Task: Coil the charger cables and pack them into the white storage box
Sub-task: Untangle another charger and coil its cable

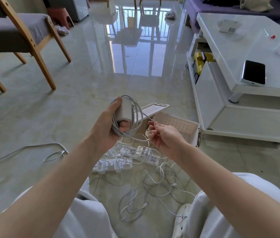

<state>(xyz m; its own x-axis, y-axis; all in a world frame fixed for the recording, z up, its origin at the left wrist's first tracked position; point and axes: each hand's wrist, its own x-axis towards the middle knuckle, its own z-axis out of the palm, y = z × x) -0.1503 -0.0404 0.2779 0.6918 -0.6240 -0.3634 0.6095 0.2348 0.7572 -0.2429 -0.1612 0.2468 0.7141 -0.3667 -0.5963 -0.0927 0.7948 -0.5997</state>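
My left hand grips a white charger brick with several loops of its grey cable wound around it. My right hand pinches the free end of that cable just to the right of the coil. The white storage box stands open on the floor behind my right hand, its lid tilted up at the back. On the floor between my knees lie white power strips and a tangle of loose white cables.
Another grey cable trails across the floor at the left. A white coffee table with a phone stands at the right. A wooden chair stands at the far left. The tiled floor is glossy.
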